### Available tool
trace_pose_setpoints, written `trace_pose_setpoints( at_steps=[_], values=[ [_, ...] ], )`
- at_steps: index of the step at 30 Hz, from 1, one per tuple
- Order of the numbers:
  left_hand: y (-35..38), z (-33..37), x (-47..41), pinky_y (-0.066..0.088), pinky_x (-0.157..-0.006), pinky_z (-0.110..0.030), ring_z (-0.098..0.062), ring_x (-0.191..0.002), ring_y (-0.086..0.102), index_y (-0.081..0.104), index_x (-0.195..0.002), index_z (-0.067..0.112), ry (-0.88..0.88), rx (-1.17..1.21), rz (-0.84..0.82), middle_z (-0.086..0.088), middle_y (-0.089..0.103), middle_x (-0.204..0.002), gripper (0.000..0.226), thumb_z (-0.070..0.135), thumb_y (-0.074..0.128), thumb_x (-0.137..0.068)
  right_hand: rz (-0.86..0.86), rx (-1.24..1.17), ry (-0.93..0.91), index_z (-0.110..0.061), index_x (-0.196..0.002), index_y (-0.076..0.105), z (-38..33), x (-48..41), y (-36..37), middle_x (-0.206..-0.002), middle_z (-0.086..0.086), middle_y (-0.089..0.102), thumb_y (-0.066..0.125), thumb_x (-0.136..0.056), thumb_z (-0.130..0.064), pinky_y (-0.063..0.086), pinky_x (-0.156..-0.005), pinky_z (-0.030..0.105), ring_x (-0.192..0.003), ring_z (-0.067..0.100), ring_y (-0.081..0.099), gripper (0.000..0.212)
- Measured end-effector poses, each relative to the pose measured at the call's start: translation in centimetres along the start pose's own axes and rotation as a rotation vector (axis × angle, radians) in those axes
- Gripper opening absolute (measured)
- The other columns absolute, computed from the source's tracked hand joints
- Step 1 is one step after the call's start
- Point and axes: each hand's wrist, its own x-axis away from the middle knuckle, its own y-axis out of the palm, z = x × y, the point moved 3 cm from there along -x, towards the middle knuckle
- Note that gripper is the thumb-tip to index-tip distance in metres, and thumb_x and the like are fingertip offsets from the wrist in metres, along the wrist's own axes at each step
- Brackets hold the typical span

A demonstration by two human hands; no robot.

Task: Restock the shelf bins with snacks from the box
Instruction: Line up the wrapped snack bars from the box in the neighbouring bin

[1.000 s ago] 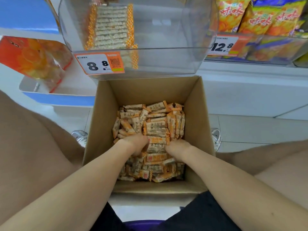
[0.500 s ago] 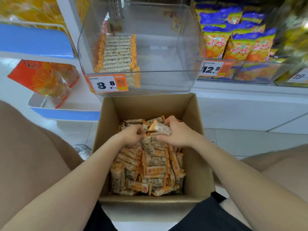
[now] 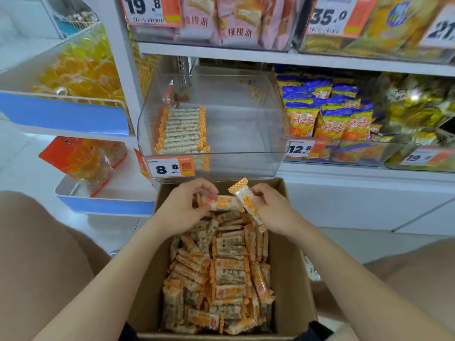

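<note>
Just above the far end of the cardboard box [image 3: 288,267] of loose bars, the left hand [image 3: 183,208] pinches a level snack bar [image 3: 222,203] and the right hand [image 3: 277,212] grips a tilted snack bar [image 3: 246,201], fingers partly hiding both, before the clear shelf bin [image 3: 242,134] holding one blurred row [image 3: 182,131].

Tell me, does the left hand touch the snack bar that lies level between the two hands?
Touching. In the head view, the fingers of the left hand pinch the left end of the level snack bar.
</note>
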Motion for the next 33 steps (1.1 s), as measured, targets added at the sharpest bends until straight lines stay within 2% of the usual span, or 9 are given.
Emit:
trace_pose_setpoints(
  at_steps=[5,10,15,18,22,24,27,30,33],
  values=[
    [-0.7,0.1,0.1,0.044,-0.099,-0.022,0.008,-0.117,0.058,0.066,-0.125,0.04,-0.001,-0.063,0.01,0.025,0.069,-0.114,0.043,0.009,0.071,-0.096,0.092,-0.198,0.034,-0.022,-0.122,0.059,-0.6,0.4,-1.0,-0.093,0.0,0.07,0.054,-0.104,-0.027,0.054,-0.074,0.037,-0.079,0.016,0.067,0.019],
    [-1.1,1.0,0.2,0.053,-0.1,-0.026,0.001,-0.118,0.06,0.063,-0.133,0.046,-0.035,-0.048,-0.051,0.029,0.059,-0.134,0.053,0.013,0.076,-0.094,0.006,-0.584,0.004,-0.046,-0.142,0.046,-1.8,1.1,-0.9,-0.09,0.012,0.075,0.059,-0.102,-0.007,0.061,-0.075,0.04,-0.081,0.028,0.073,0.057],
    [-2.0,3.3,0.8,0.06,-0.095,-0.033,-0.003,-0.102,0.072,0.075,-0.119,0.036,-0.111,0.161,-0.04,0.019,0.074,-0.117,0.041,0.009,0.081,-0.088,0.201,-0.827,0.035,-0.031,-0.128,0.059,-2.3,1.3,-0.2,-0.111,0.018,0.072,0.075,-0.088,-0.002,0.065,-0.081,0.047,-0.093,0.027,0.078,0.051],
    [-3.2,4.7,1.3,0.06,-0.096,-0.036,-0.006,-0.105,0.073,0.074,-0.123,0.032,-0.133,0.282,-0.025,0.015,0.076,-0.117,0.048,0.001,0.078,-0.087,0.32,-0.685,0.048,-0.039,-0.117,0.059,-2.1,1.5,-0.3,-0.1,0.006,0.075,0.09,-0.069,-0.021,0.064,-0.081,0.048,-0.087,0.019,0.077,0.06],
    [-4.8,5.9,1.8,0.05,-0.098,-0.02,0.004,-0.115,0.066,0.075,-0.118,0.037,-0.079,0.262,0.022,0.023,0.072,-0.122,0.038,0.018,0.084,-0.087,0.351,-0.572,-0.095,-0.044,-0.122,0.057,-3.3,2.2,-0.5,-0.096,0.003,0.07,0.089,-0.078,-0.022,0.058,-0.072,0.029,-0.082,0.012,0.069,0.058],
    [-5.5,6.6,2.0,0.046,-0.094,-0.008,0.008,-0.115,0.063,0.078,-0.111,0.037,-0.017,0.195,0.095,0.025,0.072,-0.119,0.027,0.02,0.082,-0.09,0.341,-0.39,-0.199,-0.045,-0.116,0.063,-4.2,2.5,-0.5,-0.1,-0.007,0.064,0.086,-0.081,-0.026,0.048,-0.078,0.018,-0.09,0.004,0.063,0.046],
    [-7.0,7.5,2.4,0.045,-0.096,-0.008,0.008,-0.119,0.061,0.079,-0.107,0.036,0.06,0.155,0.122,0.024,0.073,-0.117,0.024,0.017,0.079,-0.093,0.277,-0.145,-0.33,-0.043,-0.12,0.062,-6.0,2.8,-0.5,-0.123,-0.017,0.051,0.078,-0.087,-0.027,0.034,-0.091,0.002,-0.114,-0.008,0.05,0.04],
    [-9.0,8.3,2.7,0.05,-0.098,-0.02,-0.003,-0.117,0.066,0.079,-0.11,0.035,0.085,0.156,0.078,0.02,0.073,-0.119,0.024,0.016,0.076,-0.095,0.069,-0.131,-0.433,-0.036,-0.143,0.052,-8.0,2.6,-0.4,-0.134,-0.021,0.054,0.062,-0.101,-0.02,0.039,-0.092,0.004,-0.12,-0.01,0.05,0.047],
    [-10.9,8.6,2.7,0.058,-0.092,-0.024,-0.008,-0.111,0.07,0.077,-0.117,0.029,0.095,0.208,0.098,0.015,0.073,-0.12,0.028,0.009,0.071,-0.098,-0.016,-0.025,-0.51,-0.036,-0.149,0.05,-9.8,1.6,-0.9,-0.13,-0.02,0.057,0.051,-0.108,-0.028,0.041,-0.087,0.011,-0.112,-0.003,0.055,0.042]
  ],
)
